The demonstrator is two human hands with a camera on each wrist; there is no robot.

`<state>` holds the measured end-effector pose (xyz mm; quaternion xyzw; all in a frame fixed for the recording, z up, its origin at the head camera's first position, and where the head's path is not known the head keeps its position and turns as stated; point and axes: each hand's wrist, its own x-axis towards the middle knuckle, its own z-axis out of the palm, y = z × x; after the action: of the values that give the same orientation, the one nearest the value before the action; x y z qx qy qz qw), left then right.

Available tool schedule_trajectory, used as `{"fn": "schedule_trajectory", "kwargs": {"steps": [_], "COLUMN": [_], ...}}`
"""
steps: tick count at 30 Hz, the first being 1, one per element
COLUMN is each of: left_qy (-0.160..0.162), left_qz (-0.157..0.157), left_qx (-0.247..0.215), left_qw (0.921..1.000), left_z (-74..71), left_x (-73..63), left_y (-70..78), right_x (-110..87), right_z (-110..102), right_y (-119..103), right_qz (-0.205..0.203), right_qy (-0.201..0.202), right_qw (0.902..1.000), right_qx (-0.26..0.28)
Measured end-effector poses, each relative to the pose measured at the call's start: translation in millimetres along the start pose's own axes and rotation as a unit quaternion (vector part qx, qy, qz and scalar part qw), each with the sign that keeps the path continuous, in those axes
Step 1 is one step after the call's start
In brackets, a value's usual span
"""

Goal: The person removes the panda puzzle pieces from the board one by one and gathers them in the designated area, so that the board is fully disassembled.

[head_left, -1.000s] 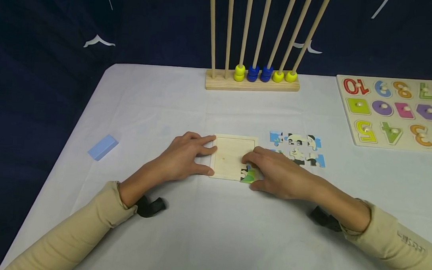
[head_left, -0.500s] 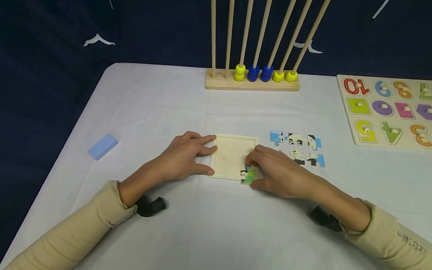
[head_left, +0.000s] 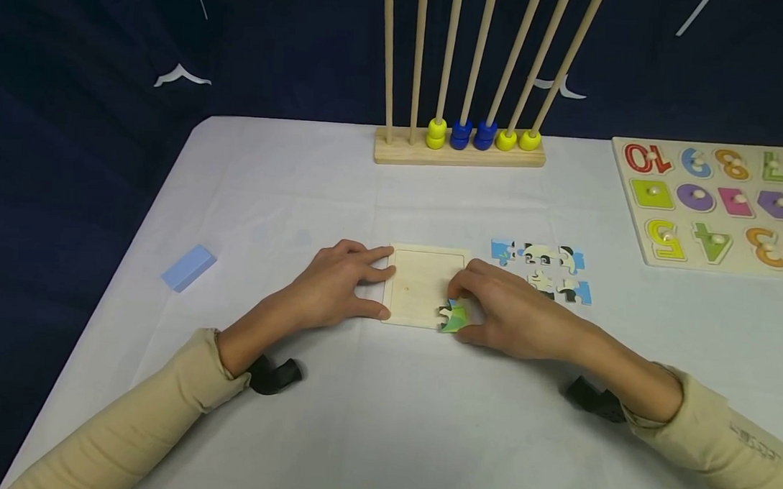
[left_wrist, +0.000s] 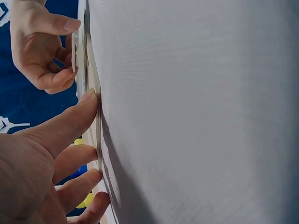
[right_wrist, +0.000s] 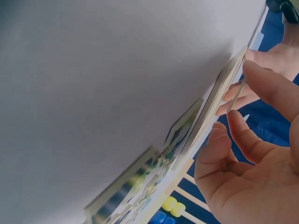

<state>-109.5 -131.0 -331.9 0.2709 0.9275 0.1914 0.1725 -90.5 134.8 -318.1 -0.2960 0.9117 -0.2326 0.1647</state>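
Note:
A shallow wooden puzzle tray (head_left: 419, 285) lies at the middle of the table. Against its left edge rest the spread thumb and fingertips of my left hand (head_left: 332, 285). Thumb and index finger of my right hand (head_left: 515, 310) pinch a jigsaw piece (head_left: 455, 319), green with black, white and blue parts, at the tray's lower right corner. In the left wrist view that piece (left_wrist: 74, 53) appears edge-on, raised above the tray. Several panda jigsaw pieces (head_left: 538, 255) lie right of the tray, some of them hidden behind my right hand.
A blue block (head_left: 188, 268) lies at the left of the white-covered table. An abacus (head_left: 459, 157) with upright rods and yellow and blue beads stands at the back. To the right is a number-and-shape peg board (head_left: 716, 205), cut off by the view's edge.
The jigsaw piece in my right hand has shifted slightly right and tilted a little at the tray's corner. My left hand stays in place at the tray's edge.

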Motion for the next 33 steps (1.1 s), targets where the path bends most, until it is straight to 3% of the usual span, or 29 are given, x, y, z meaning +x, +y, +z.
{"fn": "schedule_trajectory", "kwargs": {"steps": [18, 33], "left_qy": [0.003, 0.001], "left_qz": [-0.002, 0.001], "left_qx": [-0.004, -0.006], "left_qw": [1.0, 1.0], "left_z": [1.1, 0.6], "left_x": [-0.3, -0.4], "left_y": [-0.5, 0.1], "right_x": [-27.8, -68.7], "right_z": [-16.3, -26.8], "right_y": [8.5, 51.6], "right_qz": [0.022, 0.059], "right_qy": [0.013, 0.047], "right_qw": [0.9995, 0.997], "right_qx": [0.016, -0.018]}}
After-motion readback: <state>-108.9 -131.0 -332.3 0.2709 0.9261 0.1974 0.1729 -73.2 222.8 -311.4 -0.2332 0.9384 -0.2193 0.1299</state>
